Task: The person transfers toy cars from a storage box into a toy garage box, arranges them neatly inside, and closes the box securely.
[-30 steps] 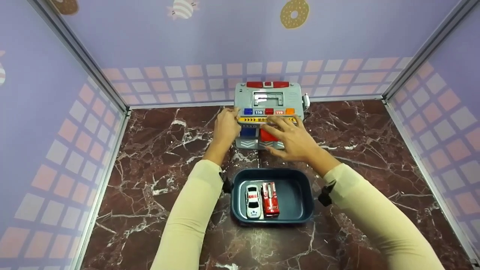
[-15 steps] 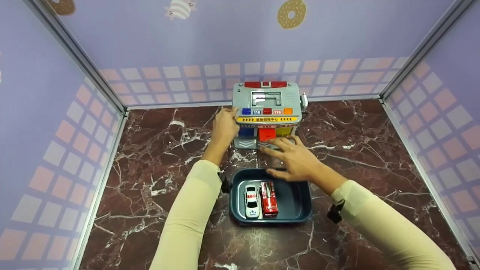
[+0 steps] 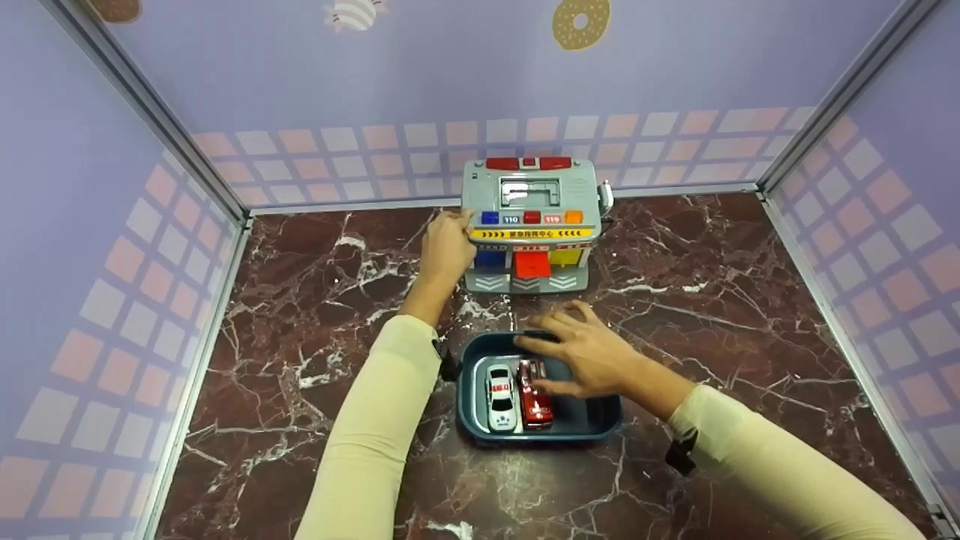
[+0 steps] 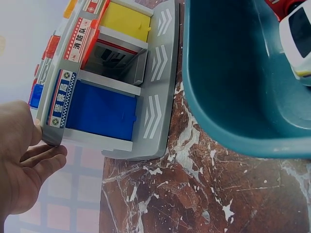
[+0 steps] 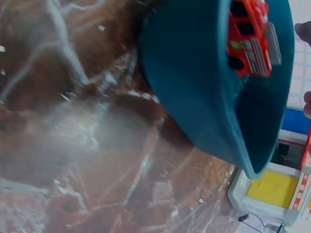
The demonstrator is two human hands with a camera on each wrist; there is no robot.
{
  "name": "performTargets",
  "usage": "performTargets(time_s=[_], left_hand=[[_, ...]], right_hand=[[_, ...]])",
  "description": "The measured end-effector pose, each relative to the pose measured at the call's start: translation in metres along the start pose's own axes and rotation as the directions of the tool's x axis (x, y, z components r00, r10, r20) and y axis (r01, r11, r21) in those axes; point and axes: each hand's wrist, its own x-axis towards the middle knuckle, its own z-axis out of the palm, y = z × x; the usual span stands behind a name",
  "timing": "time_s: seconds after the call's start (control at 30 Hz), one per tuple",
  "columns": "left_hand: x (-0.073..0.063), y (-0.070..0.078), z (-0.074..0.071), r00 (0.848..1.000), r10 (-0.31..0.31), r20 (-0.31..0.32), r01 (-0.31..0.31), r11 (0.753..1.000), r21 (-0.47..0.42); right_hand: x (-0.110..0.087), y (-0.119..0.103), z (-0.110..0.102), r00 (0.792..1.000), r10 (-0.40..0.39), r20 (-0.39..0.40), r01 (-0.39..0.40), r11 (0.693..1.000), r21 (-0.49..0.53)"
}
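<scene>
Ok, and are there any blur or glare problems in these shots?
Head view: a pale reflection on the marble tabletop, near side of the tub; left wrist view: the wall beyond the left hand is washed out, but the blue door looks clear; right wrist view: the tabletop looks soft, with hazy glare.

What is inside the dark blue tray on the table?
A white toy car and a red toy truck lie side by side in the tray. In the head view, the right hand covers part of the tray's floor; what is below it there is hidden.
</scene>
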Motion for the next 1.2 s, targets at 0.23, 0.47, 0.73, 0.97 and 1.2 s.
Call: performTargets(time_s=[0.23, 0.47, 0.73, 0.97, 1.2], left_hand=[[-0.001, 0.000, -0.001, 1.000, -0.015, 0.009, 0.015, 1.000, 0.002], [-0.001, 0.001, -0.002, 1.000, -0.019, 0.014, 0.019, 1.000, 0.005], [0.000, 0.003, -0.001, 0.999, -0.042, 0.028, 0.042, 0.999, 0.012], [-0.001, 0.002, -0.001, 0.998, -0.047, 0.029, 0.046, 0.999, 0.004], [-0.001, 0.002, -0.001, 0.999, -0.038, 0.026, 0.038, 0.999, 0.010]], right_hand=[[-0.008, -0.014, 0.008, 0.998, -0.062, 0.002, 0.062, 0.998, -0.014], [-0.014, -0.021, 0.015, 0.994, -0.109, 0.015, 0.110, 0.994, -0.020], [-0.017, -0.023, 0.025, 0.987, -0.160, -0.024, 0.159, 0.986, -0.041], [-0.017, -0.024, 0.027, 0.985, -0.172, -0.032, 0.172, 0.985, -0.001], [-0.016, -0.025, 0.027, 0.985, -0.166, -0.038, 0.167, 0.985, 0.039]])
